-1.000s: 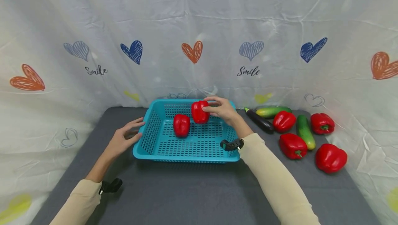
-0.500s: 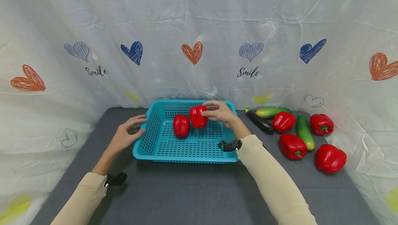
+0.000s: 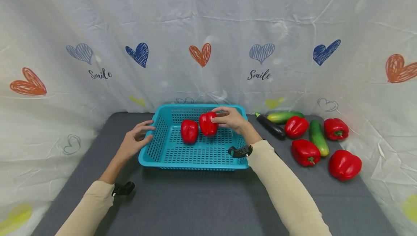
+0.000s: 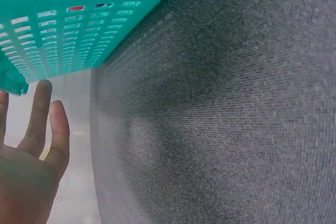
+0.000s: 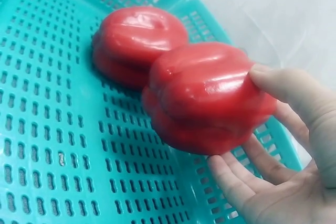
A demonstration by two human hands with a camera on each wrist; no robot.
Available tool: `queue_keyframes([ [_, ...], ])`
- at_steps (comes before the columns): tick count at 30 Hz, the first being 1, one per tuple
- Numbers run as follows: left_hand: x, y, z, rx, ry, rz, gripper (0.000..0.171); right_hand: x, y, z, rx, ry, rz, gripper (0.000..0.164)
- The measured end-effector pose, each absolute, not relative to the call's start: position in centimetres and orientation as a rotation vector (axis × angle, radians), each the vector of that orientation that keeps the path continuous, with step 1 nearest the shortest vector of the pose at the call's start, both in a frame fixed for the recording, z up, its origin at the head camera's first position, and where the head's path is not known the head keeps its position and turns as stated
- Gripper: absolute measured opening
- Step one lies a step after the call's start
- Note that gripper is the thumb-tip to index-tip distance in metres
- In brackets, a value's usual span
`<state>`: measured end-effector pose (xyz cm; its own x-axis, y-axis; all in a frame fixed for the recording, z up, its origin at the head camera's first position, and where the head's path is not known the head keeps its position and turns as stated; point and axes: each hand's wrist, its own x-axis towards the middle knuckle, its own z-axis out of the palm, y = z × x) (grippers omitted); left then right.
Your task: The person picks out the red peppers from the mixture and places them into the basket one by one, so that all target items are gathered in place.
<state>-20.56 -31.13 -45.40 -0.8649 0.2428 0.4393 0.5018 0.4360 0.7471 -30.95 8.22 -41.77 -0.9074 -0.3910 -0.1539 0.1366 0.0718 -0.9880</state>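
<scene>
A blue perforated plastic basket point(image 3: 195, 165) stands on the dark grey table, with a red bell pepper point(image 3: 189, 131) lying inside it. My right hand point(image 3: 230, 119) grips a second red bell pepper point(image 3: 207, 124) low inside the basket, just right of the first. In the right wrist view the thumb presses on the held pepper point(image 5: 210, 93) from above while the fingers reach underneath, and the other pepper point(image 5: 136, 40) sits behind it. At the basket's left rim is my left hand point(image 3: 133, 141), its fingers spread and slightly bent, with nothing in its grasp.
To the basket's right lie an eggplant point(image 3: 271, 126), a yellowish-green cucumber point(image 3: 285, 117), a darker green cucumber point(image 3: 318, 138) and several red bell peppers point(image 3: 345, 165). Behind the table hangs a white curtain point(image 3: 169, 22) printed with hearts.
My right hand has lowered the held pepper deeper into the basket, slightly leftward, and then almost stopped. The left hand has shifted a little to the right along the basket's rim.
</scene>
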Motion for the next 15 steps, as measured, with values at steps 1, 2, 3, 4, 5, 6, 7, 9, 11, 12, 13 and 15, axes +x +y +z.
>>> queue_keyframes([
  [1, -20.58, -31.13, -45.46, -0.645, -2.426, -1.393, 0.032, -30.96, 8.19, -41.79, -0.247, 1.978, -1.891, 0.045],
  [2, -20.59, -31.12, -45.50, -0.644, -2.429, -1.388, 0.032, -30.97, 8.17, -41.81, -0.242, 1.980, -1.887, 0.045],
  [3, -20.59, -31.11, -45.52, -0.644, -2.429, -1.386, 0.032, -30.97, 8.13, -41.83, -0.238, 1.982, -1.882, 0.044],
  [4, -20.58, -31.11, -45.54, -0.642, -2.431, -1.385, 0.032, -30.98, 8.10, -41.87, -0.234, 1.984, -1.876, 0.044],
  [5, -20.56, -31.11, -45.54, -0.641, -2.431, -1.387, 0.032, -31.00, 8.07, -41.94, -0.231, 1.989, -1.868, 0.044],
  [6, -20.55, -31.11, -45.56, -0.641, -2.429, -1.392, 0.032, -31.02, 8.03, -42.00, -0.230, 1.996, -1.860, 0.045],
  [7, -20.52, -31.10, -45.55, -0.640, -2.428, -1.396, 0.032, -31.04, 8.01, -42.09, -0.223, 1.996, -1.854, 0.045],
  [9, -20.48, -31.08, -45.52, -0.640, -2.427, -1.406, 0.032, -31.10, 7.95, -42.26, -0.215, 1.993, -1.844, 0.045],
  [11, -20.47, -31.06, -45.52, -0.638, -2.429, -1.409, 0.032, -31.12, 7.87, -42.39, -0.203, 1.989, -1.837, 0.046],
  [12, -20.46, -31.05, -45.51, -0.637, -2.431, -1.409, 0.032, -31.12, 7.84, -42.43, -0.199, 1.987, -1.835, 0.047],
  [13, -20.46, -31.04, -45.51, -0.635, -2.433, -1.408, 0.032, -31.12, 7.82, -42.46, -0.191, 1.983, -1.834, 0.047],
  [15, -20.47, -31.03, -45.52, -0.635, -2.435, -1.408, 0.032, -31.07, 7.74, -42.46, -0.181, 1.981, -1.829, 0.048],
])
